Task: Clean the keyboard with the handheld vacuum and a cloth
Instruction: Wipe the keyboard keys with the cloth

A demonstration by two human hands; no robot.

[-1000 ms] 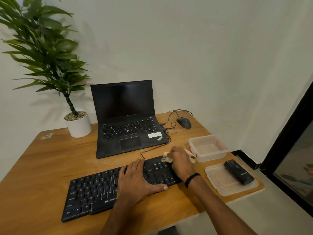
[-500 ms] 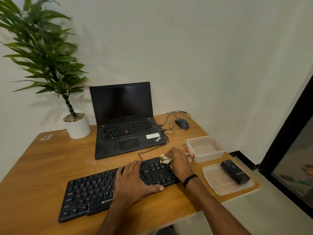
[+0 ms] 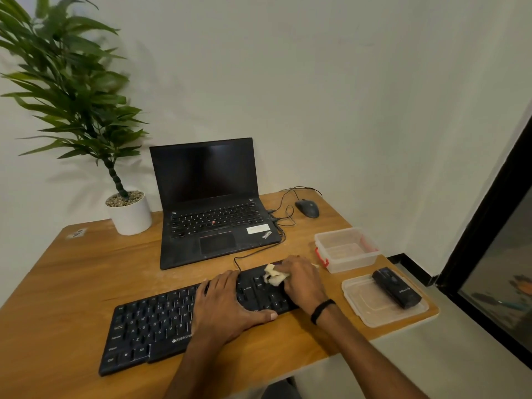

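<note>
- while the right hand (image 3: 302, 279) bunches the pale cloth (image 3: 275, 276) against the keys at the right end of the keyboard (image 3: 149, 326), what makes this wipe go well?
- i'd judge short strokes along the rows, light enough not to lift a key; the left hand (image 3: 227, 306) lies flat on the middle keys, fingers spread and thumb at the front edge; that should pin the board so it won't skate on the bench (image 3: 72, 283)
- and room to move?
- tight on the right; the clear container (image 3: 345, 249) sits just beside that end, and the handheld vacuum (image 3: 397, 287) lies on a lid (image 3: 371, 309) near the bench corner; a wide sweep could knock either; behind, the cable (image 3: 239, 262) loops toward the laptop (image 3: 213, 223) and might snag the cloth; leftward the keys are uncovered, so that looks the easier way; the keyboard's front sits near the bench edge, so i'd draw crumbs inward
</note>
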